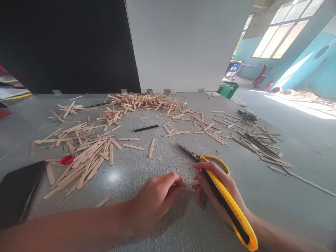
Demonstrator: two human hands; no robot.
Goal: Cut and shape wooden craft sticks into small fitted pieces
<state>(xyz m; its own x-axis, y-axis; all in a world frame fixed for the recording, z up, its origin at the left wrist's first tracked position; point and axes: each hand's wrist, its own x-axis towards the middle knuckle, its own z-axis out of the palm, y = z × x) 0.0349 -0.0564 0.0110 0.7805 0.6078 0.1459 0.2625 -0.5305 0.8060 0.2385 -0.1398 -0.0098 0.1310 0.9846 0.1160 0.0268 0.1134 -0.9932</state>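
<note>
My left hand [160, 192] is closed in a pinch on one end of a short wooden craft stick [193, 183]. The fingers of my right hand [210, 182] are at the stick's other end. A yellow and black utility knife [231, 206] is gripped in that same right hand, its handle slanting back toward me; a small red part shows near its front end, and I cannot make out the blade. Just beyond the right hand, scissors [195, 155] with yellow handles lie on the grey table [131, 168], dark blades pointing away to the left.
Loose craft sticks [86, 157] are heaped at left, with another pile [147, 101] at the back. A black pen [147, 128], a red cap [67, 160] and darker wood strips [259, 147] lie around. An upright panel [181, 45] closes the rear; a green bin [228, 89] stands beyond.
</note>
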